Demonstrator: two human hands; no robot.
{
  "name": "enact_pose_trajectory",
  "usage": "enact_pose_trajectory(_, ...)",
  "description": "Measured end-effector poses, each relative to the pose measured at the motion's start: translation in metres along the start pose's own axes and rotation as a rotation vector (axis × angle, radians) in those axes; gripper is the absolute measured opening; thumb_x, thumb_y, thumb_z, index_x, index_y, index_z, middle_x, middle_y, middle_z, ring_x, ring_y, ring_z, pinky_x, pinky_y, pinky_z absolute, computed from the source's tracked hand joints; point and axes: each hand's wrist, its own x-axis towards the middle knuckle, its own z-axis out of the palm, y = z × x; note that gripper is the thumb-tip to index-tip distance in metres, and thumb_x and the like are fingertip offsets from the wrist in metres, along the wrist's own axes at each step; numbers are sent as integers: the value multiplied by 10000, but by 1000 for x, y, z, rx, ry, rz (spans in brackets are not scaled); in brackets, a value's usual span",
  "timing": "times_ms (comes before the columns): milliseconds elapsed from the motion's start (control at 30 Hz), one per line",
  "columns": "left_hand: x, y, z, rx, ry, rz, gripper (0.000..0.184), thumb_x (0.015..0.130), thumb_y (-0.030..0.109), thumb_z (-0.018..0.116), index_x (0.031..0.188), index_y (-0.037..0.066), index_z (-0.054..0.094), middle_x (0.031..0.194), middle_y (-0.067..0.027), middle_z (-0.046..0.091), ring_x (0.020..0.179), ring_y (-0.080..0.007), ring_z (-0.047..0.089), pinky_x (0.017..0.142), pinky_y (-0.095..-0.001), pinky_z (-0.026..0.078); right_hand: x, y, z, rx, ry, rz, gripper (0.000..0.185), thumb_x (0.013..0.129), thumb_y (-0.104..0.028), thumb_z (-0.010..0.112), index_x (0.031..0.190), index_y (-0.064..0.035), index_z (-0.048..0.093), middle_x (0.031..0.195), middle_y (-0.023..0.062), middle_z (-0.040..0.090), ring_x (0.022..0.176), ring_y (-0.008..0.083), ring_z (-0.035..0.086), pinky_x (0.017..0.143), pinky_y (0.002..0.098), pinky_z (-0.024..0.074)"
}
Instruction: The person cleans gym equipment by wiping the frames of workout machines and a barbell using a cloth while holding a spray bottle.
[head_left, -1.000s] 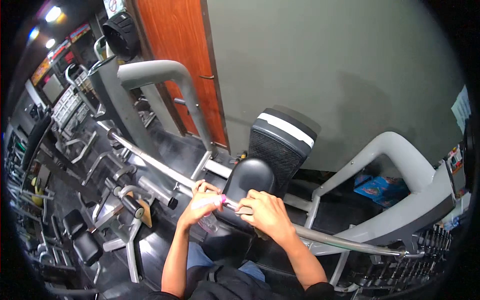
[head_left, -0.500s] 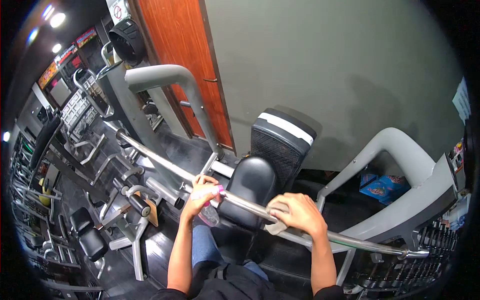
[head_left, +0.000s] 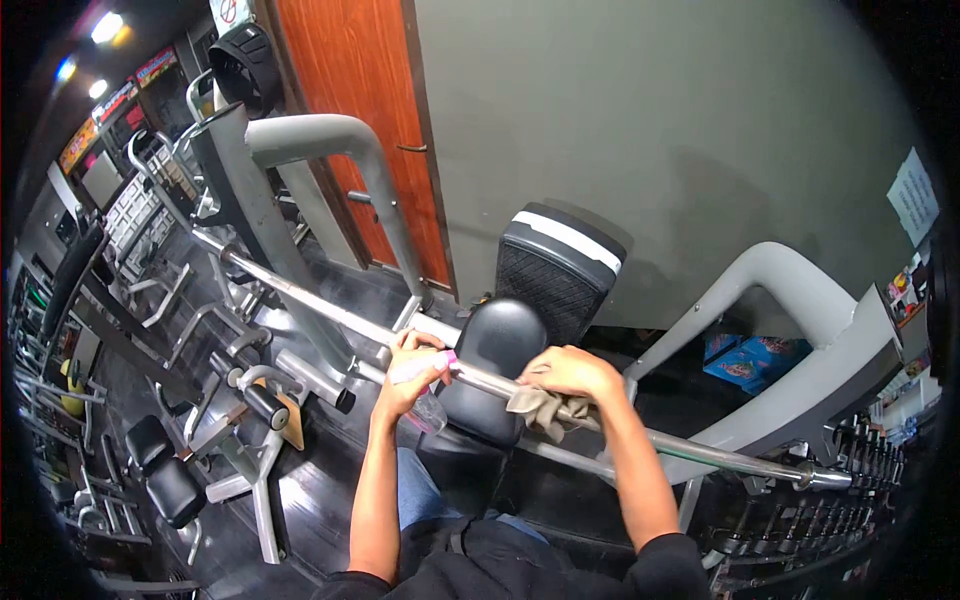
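Note:
A long metal barbell (head_left: 320, 308) slants across the view from upper left to lower right, resting on the grey frame of a bench press. My left hand (head_left: 406, 376) is closed around a spray bottle with a pink and white top and a clear body (head_left: 428, 412), right against the bar. Farther right, my right hand (head_left: 575, 374) grips a crumpled grey-beige cloth (head_left: 545, 412) over the barbell. Part of the cloth hangs below the bar. Some of the right fingers are hidden behind it.
Beyond the bar stands a black padded bench (head_left: 500, 340) with an upright backrest (head_left: 560, 265). Grey tubular uprights (head_left: 770, 270) flank it. A dumbbell rack (head_left: 810, 510) is at lower right, other gym machines (head_left: 250, 430) at left, and a wooden door (head_left: 355, 100) behind.
My right hand has shifted left along the barbell with the cloth, closer to my left hand. More of the cloth now shows. My left hand still holds the spray bottle.

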Motion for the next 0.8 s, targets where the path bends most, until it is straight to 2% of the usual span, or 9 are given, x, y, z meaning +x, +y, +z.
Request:
enact_pose_trajectory(33, 1, -1, 2, -33, 43, 81, 269, 850, 354, 618, 730, 138, 725, 817, 62, 714, 1141, -154, 523, 1147, -415, 147, -14, 8, -8, 12, -15, -9, 378, 910, -454, 616, 1070, -144, 762, 972, 122, 747, 923, 313, 713, 837, 392, 536)
enact_pose_trajectory(133, 1, -1, 1, -10, 10, 17, 357, 809, 440, 576, 732, 124, 722, 804, 37, 709, 1176, -168, 522, 1191, -442, 108, -57, -3, -29, 20, -56, 122, 367, 905, -421, 620, 1096, -143, 764, 991, 112, 756, 929, 295, 713, 845, 389, 534)
enact_pose_trajectory(200, 0, -6, 1, -47, 17, 81, 270, 846, 354, 613, 726, 139, 725, 827, 60, 713, 1160, -157, 508, 1147, -414, 144, -77, -15, -30, 16, -39, 161, 341, 891, -388, 640, 1102, -148, 759, 998, 128, 747, 951, 292, 710, 864, 383, 535)
enact_pose_trajectory(333, -1, -10, 3, -20, 33, 94, 299, 841, 383, 600, 715, 137, 713, 875, 45, 710, 1141, -172, 512, 1140, -414, 155, -103, -40, 3, 127, 482, -155, 345, 878, -232, 689, 1184, -73, 671, 1048, 124, 721, 952, 240, 708, 888, 365, 531)
enact_pose_trajectory(400, 0, -9, 3, -9, 33, 89, 301, 841, 383, 600, 711, 135, 709, 870, 43, 706, 1143, -168, 505, 1137, -411, 156, -96, -53, 41, 402, 587, -188, 344, 922, -240, 679, 1214, -62, 645, 1020, 87, 711, 881, 143, 683, 766, 314, 563)
enact_pose_trajectory(467, 0, -5, 2, -2, 38, 94, 300, 844, 380, 601, 708, 135, 706, 864, 46, 703, 1141, -166, 502, 1136, -402, 157, -90, -70, 83, 833, 500, -10, 312, 967, -272, 656, 1224, -95, 646, 990, 49, 692, 778, 81, 638, 608, 255, 537)
enact_pose_trajectory(533, 0, 1, 0, 13, 35, 42, 374, 830, 450, 554, 725, 128, 714, 862, 29, 700, 1157, -160, 521, 1176, -431, 122, -63, -62, 131, 1126, 398, -69, 329, 992, -237, 621, 1271, -64, 599, 1054, 21, 679, 784, 55, 618, 525, 200, 506)
enact_pose_trajectory(667, 2, 5, -2, 42, -8, 35, 376, 853, 429, 545, 719, 121, 712, 878, 18, 694, 1144, -172, 523, 1171, -437, 122, -4, -44, 186, 1771, 347, 1, 350, 1046, -289, 511, 1308, -68, 586, 1100, 56, 691, 884, 102, 647, 564, 238, 522)
enact_pose_trajectory(800, 1, 1, -1, 35, 8, 34, 375, 880, 406, 535, 725, 115, 715, 887, 4, 690, 1134, -175, 522, 1164, -431, 128, 22, -47, 168, 2342, 203, 66, 260, 1022, -227, 508, 1152, -36, 626, 990, 82, 683, 629, 132, 595, 550, 257, 530)
